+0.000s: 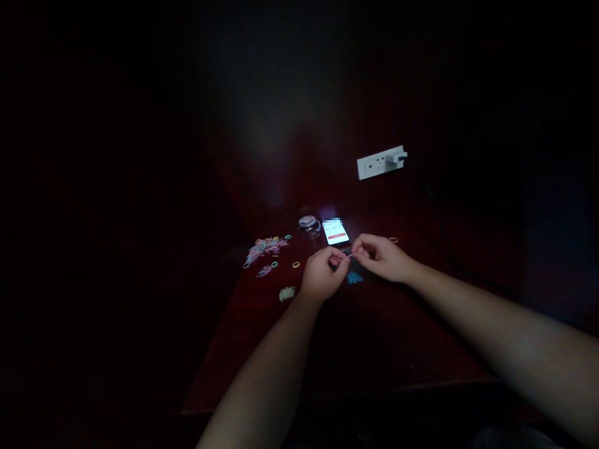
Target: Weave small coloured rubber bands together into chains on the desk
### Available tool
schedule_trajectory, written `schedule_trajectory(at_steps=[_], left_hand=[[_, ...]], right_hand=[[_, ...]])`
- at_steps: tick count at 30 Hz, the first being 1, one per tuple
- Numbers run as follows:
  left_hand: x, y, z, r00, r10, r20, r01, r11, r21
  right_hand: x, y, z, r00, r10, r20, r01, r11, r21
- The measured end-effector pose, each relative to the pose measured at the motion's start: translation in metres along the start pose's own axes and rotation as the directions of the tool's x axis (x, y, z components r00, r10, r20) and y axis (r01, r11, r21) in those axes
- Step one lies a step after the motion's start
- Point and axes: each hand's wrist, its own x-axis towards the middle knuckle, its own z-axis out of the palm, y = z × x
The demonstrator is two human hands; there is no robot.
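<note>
The scene is very dark. My left hand (322,274) and my right hand (381,257) meet above a dark red table (374,337), fingertips pinched together on a small thin band (349,254) stretched between them. A heap of small coloured rubber bands (264,249) lies to the left, with single loops scattered around it. A pale woven band piece (287,293) rests near my left wrist. A blue cluster (354,278) peeks out below my hands.
A lit phone (336,231) lies behind my hands, next to a small round clear container (309,226). A white wall socket (381,163) with a plug and a dark cable sits on the wall at the right. One loose loop (394,239) lies beyond my right hand.
</note>
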Motion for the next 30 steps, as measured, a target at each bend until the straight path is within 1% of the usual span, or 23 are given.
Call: schedule_trajectory(at_steps=[3,9,13,20,25,30], left_hand=[[-0.0002,-0.0001,-0.0001,1.0,-0.007,-0.002,0.007,1.0,0.006],[-0.0008,0.0006,-0.0004,1.0,-0.005,0.009,0.004,1.0,0.013],[-0.0009,0.0005,-0.0007,1.0,0.002,0.014,-0.002,1.0,0.014],[-0.0012,0.0014,-0.0003,1.0,-0.004,0.021,0.004,1.0,0.005],[-0.0003,-0.0006,-0.0004,1.0,0.001,0.021,-0.001,1.0,-0.004],[-0.0001,-0.0021,0.0002,1.0,0.012,0.008,-0.012,1.0,-0.019]], right_hand=[[-0.0004,-0.0004,-0.0009,1.0,-0.012,-0.023,0.011,1.0,-0.002],[-0.0004,-0.0024,-0.0001,1.0,0.005,0.028,-0.006,1.0,0.005],[0.0006,-0.0011,-0.0006,1.0,-0.009,0.01,0.009,1.0,-0.019],[0.0,-0.0039,-0.0004,0.999,0.028,0.039,-0.03,0.999,0.04],[0.0001,-0.0043,-0.0007,0.999,0.014,0.033,-0.014,1.0,-0.002],[-0.0004,-0.0048,-0.0008,0.999,0.01,0.034,-0.01,1.0,-0.006]])
